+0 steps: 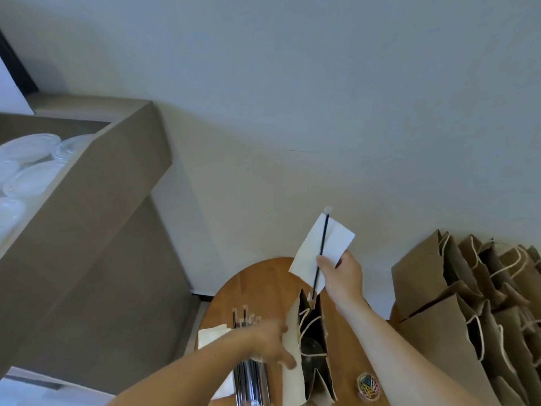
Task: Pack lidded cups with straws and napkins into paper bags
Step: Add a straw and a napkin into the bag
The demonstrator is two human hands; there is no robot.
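My right hand point(342, 276) pinches a white napkin point(311, 253) and a black straw point(322, 244) together above the mouth of an open paper bag point(292, 364). The straw's lower tip reaches the bag's far rim. Inside that bag a clear lidded cup point(311, 347) shows dimly. My left hand point(269, 342) is blurred, its fingers spread against the bag's left wall. It hangs over a bundle of wrapped straws point(251, 376) and a pile of white napkins point(212, 336).
A round wooden table point(257, 288) carries all this. A small cup of coloured paper clips point(368, 386) stands at its front right. Several paper bags point(468, 303) stand in a row on the right. A large cardboard box point(96, 230) on the left holds clear lids point(26, 159).
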